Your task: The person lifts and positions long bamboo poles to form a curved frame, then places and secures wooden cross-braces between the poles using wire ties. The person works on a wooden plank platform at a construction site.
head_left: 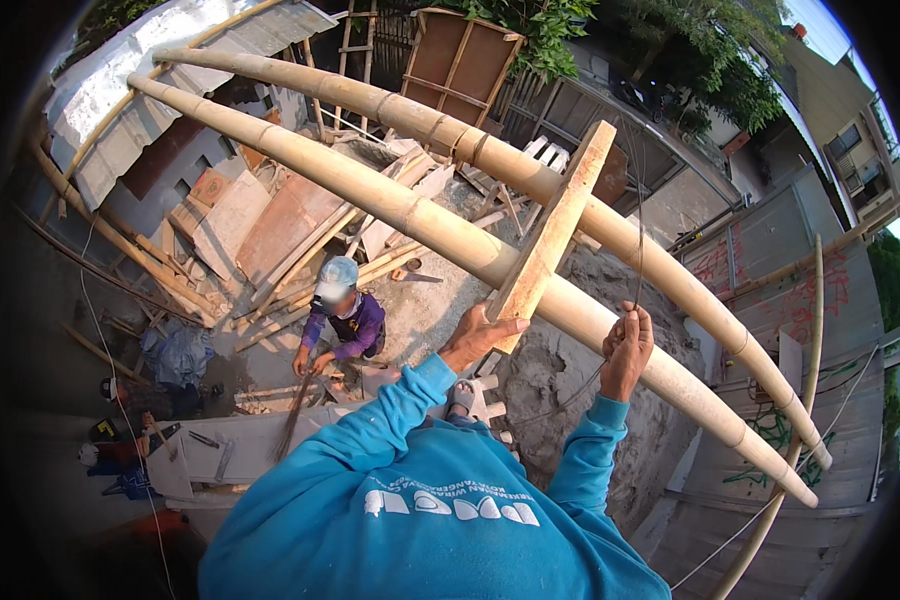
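My left hand [473,338] is closed around the near end of a short wooden plank [560,225]. The plank lies crosswise over two long bamboo poles, a nearer pole [370,195] and a farther pole [410,118]. To the right of the plank, my right hand [627,350] pinches a thin dark wire [641,215] beside the nearer pole. The wire rises from the fingers past the farther pole, and another strand trails down to the left of that hand. Both my forearms are in blue sleeves.
Below on the left, a person in purple [345,320] holds a bundle of thin rods [295,415]. Boards [295,225] and poles are piled behind. A handsaw [417,276] lies on the ground. Grey sand [560,340] is heaped below me. Corrugated sheeting [770,290] stands at right.
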The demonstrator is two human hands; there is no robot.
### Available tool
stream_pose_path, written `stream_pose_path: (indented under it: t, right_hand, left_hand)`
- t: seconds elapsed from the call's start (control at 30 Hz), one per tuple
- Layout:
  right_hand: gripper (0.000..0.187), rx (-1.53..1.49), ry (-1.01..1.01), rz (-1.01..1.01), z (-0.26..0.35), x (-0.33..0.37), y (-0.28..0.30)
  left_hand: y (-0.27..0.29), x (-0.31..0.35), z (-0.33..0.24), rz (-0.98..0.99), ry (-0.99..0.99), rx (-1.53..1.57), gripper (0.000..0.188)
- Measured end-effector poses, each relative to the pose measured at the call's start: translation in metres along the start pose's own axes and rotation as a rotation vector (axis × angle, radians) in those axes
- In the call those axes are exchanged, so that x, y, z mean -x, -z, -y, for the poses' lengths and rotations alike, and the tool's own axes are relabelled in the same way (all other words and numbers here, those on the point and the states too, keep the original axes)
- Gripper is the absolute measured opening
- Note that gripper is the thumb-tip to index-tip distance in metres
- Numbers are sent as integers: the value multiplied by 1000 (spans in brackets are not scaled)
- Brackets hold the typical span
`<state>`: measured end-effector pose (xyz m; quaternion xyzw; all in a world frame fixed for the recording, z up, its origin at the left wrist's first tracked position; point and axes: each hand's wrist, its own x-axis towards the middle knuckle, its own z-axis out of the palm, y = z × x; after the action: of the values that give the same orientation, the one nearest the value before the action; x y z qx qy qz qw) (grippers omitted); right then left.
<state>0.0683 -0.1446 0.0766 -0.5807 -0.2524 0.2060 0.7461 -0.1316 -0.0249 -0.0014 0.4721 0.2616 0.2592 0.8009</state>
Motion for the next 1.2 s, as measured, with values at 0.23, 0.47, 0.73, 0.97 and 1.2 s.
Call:
stream_pose_path:
  t: [0.23, 0.47, 0.73, 0.97, 1.2]
  right_hand:
    - [19, 8, -64, -19, -11, -12, 2]
    - [21, 87, -51, 29, -28, -11, -11]
    - [41, 360, -8, 62, -16, -1, -36]
    - [33, 608, 132, 149, 4, -39, -13]
    - [26, 977, 432, 294, 33, -77, 6]
  left_hand:
    - [75, 133, -32, -259, -169, -203, 69]
    - [120, 305, -36, -772, -83, -258, 52]
    - [125, 392, 22, -937, 139, -152, 56]
    - [156, 345, 74, -732, 228, -13, 51]
    - [142, 221, 87, -451, 249, 107, 53]
